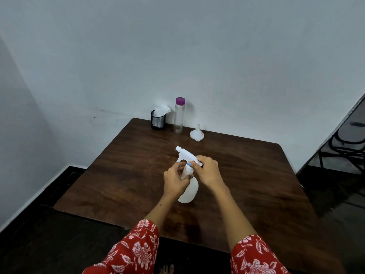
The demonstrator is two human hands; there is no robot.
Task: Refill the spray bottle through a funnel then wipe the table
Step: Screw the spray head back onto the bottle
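While the white spray bottle (189, 189) stood near the middle of the frame on the dark wooden table (246, 175), you had both hands on it. Your left hand (174, 179) curled round the upper body of the bottle just under its neck, fingers and thumb wrapped about it. Your right hand (207, 171) came in from the right and pinched the white collar at the base of the trigger head (186, 155), fingertips closed on it, a blue-painted nail showing at the neck. The trigger head pointed toward the upper left of the frame, its nozzle clear of your fingers. Whether the head was already loosened from the bottle could not be told.

Above the bottle, along the table's far edge at the wall, three things stood in a row. A black mesh cup (158, 121) held white tissue (162, 110) at the left. Just right of it stood a tall clear bottle (179, 119) with a purple cap (180, 101), upright. Right of that, a small white funnel (197, 133) sat mouth-down with its spout up, well apart from the spray bottle. Your red floral sleeves (136, 252) filled the bottom of the frame.
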